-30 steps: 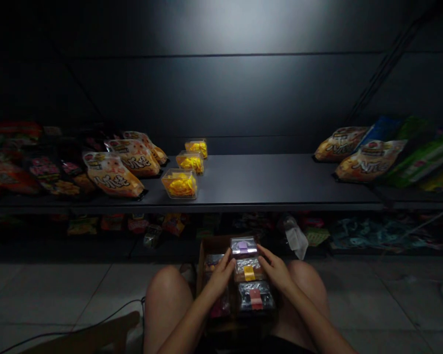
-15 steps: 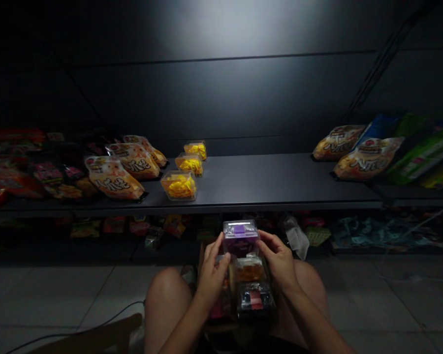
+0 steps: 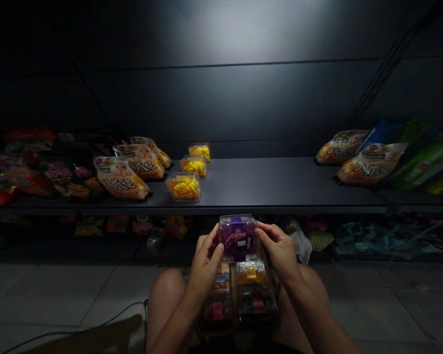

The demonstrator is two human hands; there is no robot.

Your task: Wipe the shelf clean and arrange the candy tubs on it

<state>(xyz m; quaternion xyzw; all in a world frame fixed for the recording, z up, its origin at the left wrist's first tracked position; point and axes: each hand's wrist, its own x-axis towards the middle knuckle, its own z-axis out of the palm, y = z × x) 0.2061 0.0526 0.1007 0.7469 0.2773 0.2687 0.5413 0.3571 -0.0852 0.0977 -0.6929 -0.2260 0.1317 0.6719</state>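
Between both hands I hold a clear plastic box with a purple label point(image 3: 239, 238), its labelled face tilted toward me. My left hand point(image 3: 207, 255) grips its left side, thumb toward the front. On the right side my right hand point(image 3: 278, 248) closes on it with thumb and fingers. Just below, an open carton between my knees holds several more clear boxes, among them a yellow-banded box point(image 3: 251, 273), a dark box with a red band point(image 3: 257, 301) and a box with a pink band point(image 3: 217, 309). The carton's walls are mostly hidden.
Ahead runs a dark shelf point(image 3: 266, 184). Three clear boxes of yellow snacks point(image 3: 184, 188) stand in a row on it, beside printed snack bags point(image 3: 123, 179); more bags point(image 3: 371, 164) stand at right. A lower shelf holds packets point(image 3: 89, 227). A black cable point(image 3: 114, 317) crosses the floor.
The purple-labelled box has been tilted up, so its labelled face now shows. Both hands moved slightly with it, uncovering more boxes in the carton. The view has shifted slightly.
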